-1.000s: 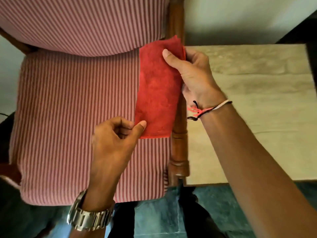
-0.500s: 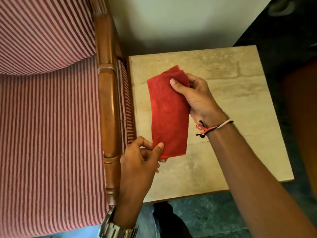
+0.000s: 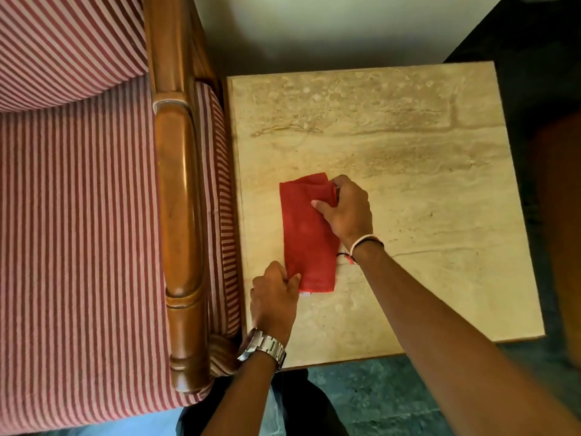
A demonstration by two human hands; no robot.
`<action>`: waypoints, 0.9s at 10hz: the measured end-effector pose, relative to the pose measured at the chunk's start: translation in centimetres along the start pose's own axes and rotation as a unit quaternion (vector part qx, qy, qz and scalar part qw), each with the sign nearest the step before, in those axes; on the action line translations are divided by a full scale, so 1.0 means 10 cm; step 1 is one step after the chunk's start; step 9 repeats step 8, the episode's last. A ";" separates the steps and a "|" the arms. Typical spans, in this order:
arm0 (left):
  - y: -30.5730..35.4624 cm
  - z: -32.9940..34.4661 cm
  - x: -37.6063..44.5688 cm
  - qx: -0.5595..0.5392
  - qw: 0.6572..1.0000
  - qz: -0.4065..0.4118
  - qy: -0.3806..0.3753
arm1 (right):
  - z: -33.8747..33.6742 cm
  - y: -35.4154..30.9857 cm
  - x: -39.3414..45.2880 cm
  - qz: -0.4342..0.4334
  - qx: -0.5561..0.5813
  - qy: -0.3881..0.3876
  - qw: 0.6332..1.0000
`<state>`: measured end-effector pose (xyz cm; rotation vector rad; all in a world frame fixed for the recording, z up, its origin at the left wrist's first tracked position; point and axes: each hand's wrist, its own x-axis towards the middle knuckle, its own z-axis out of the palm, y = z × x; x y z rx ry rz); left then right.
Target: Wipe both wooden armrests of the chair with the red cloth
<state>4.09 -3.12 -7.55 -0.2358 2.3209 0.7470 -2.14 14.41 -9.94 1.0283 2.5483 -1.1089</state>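
Note:
The folded red cloth (image 3: 306,237) lies flat on a beige stone side table (image 3: 424,184), to the right of the chair. My left hand (image 3: 273,294) pinches the cloth's near left corner. My right hand (image 3: 345,209) grips its far right corner, where the fabric bunches a little. The chair's glossy wooden armrest (image 3: 179,215) runs front to back at the left of the table, with no hand touching it. The other armrest is out of view.
The chair's red-and-white striped seat cushion (image 3: 78,247) and back cushion (image 3: 63,42) fill the left side. A pale wall (image 3: 330,26) stands behind the table. Dark green floor tiles (image 3: 393,398) lie below, and my legs show at the bottom.
Both hands carried the cloth from over the armrest rightward and lowered it until it lies on the side table. The view shifted right with them.

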 end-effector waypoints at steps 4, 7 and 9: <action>-0.13 0.05 0.05 0.284 0.936 0.202 0.039 | 0.05 -0.07 -0.44 -0.101 -0.227 0.067 0.966; -0.18 -0.09 0.07 0.326 0.926 0.188 -0.037 | 0.10 0.19 -0.92 -0.114 -0.288 -0.096 0.946; 0.04 -0.31 0.02 0.347 0.910 0.220 -0.050 | -0.09 0.01 -0.92 -0.131 -0.288 -0.097 0.944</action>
